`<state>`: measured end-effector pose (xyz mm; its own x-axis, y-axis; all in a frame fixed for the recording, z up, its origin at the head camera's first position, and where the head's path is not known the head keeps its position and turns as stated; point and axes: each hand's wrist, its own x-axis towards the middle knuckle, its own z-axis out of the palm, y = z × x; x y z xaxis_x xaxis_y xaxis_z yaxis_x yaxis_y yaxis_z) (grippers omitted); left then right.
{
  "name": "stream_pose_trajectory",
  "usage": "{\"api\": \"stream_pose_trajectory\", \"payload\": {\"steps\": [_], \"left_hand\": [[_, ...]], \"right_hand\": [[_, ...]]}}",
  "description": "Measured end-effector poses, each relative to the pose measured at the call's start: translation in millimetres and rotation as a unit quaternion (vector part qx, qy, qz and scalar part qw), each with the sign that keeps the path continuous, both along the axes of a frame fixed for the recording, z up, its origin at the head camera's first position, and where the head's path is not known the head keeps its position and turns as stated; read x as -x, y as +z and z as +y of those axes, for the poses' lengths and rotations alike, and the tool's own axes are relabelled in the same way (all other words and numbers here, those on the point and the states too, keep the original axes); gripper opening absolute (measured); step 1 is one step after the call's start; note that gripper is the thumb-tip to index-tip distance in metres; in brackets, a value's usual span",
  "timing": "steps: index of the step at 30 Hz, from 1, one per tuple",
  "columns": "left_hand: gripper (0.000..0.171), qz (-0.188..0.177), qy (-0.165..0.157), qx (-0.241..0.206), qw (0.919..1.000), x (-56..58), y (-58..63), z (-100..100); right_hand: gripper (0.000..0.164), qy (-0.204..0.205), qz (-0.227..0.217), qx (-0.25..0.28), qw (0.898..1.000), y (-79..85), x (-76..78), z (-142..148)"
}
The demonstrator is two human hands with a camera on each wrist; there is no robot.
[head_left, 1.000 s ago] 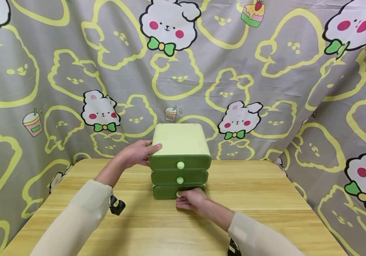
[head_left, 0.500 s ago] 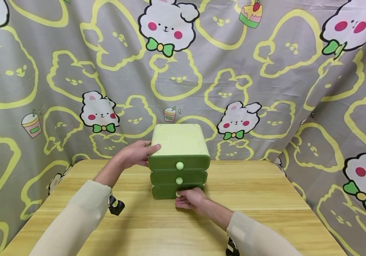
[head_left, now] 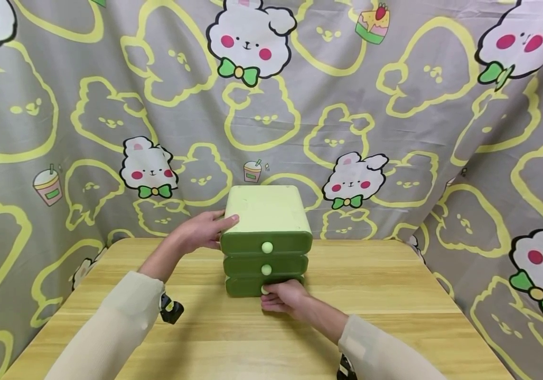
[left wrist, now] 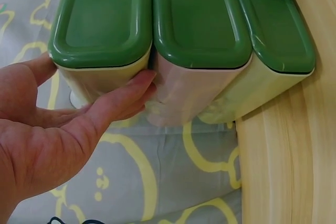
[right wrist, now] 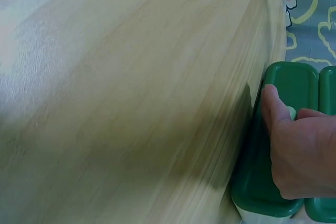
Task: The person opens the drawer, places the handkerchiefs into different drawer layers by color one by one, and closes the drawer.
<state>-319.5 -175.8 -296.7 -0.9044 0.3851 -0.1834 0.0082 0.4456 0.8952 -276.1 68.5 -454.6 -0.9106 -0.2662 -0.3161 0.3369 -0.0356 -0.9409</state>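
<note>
A small three-tier drawer cabinet (head_left: 265, 211) with a pale yellow-green top and dark green fronts stands on the wooden table. My left hand (head_left: 203, 231) grips its upper left side; the thumb lies over the top edge and the fingers rest along the side wall, as the left wrist view shows. Low at the front, my right hand (head_left: 287, 296) pinches the round pale knob (right wrist: 292, 112) of the bottom drawer (head_left: 245, 286). That drawer's front sits nearly in line with those above it. The top knob (head_left: 267, 247) and middle knob (head_left: 266, 269) are untouched.
The wooden table (head_left: 371, 295) extends on both sides and in front of the cabinet. A grey curtain (head_left: 271, 126) with yellow outlines and white cartoon animals hangs close behind and at the sides. Black wrist devices (head_left: 170, 309) are worn at the sleeves.
Both hands keep the same hold and the cabinet stays in place. Only a slight shift of the head view shows.
</note>
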Motion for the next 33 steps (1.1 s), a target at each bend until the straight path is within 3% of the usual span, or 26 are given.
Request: {"api": "stream_pose_trajectory", "payload": {"steps": [8,13,17,20,22,25,31,33], "left_hand": [[0.081,-0.012,0.005,-0.004,0.9999,-4.0,-3.7,-6],[0.078,-0.012,0.032,0.012,0.9993,-9.3,-9.7,-13],[0.074,0.024,0.06,0.06,0.9961,-16.2,-17.9,-19],[0.071,0.077,0.07,0.12,0.9874,-21.6,-25.8,-23],[0.07,0.114,0.075,0.156,0.9782,-24.6,-31.4,-25],[0.069,0.159,0.086,0.193,0.9644,-27.7,-40.2,-27],[0.076,0.196,0.115,0.225,0.9475,-31.4,-57.1,-27],[0.082,0.201,0.126,0.231,0.9436,-31.7,-62.0,-28]], "right_hand": [[0.027,0.046,0.011,-0.033,0.998,2.6,1.9,17],[0.027,0.068,0.032,-0.072,0.995,7.6,2.0,38],[0.027,0.075,0.072,-0.127,0.986,13.2,-0.4,57],[0.024,0.069,0.115,-0.181,0.974,19.3,-2.0,72],[0.022,0.056,0.152,-0.219,0.962,23.7,-1.5,82],[0.017,0.022,0.21,-0.29,0.933,30.9,1.4,96],[0.015,-0.054,0.318,-0.428,0.844,42.2,7.5,118],[0.023,-0.073,0.337,-0.449,0.825,43.8,8.8,125]]}}
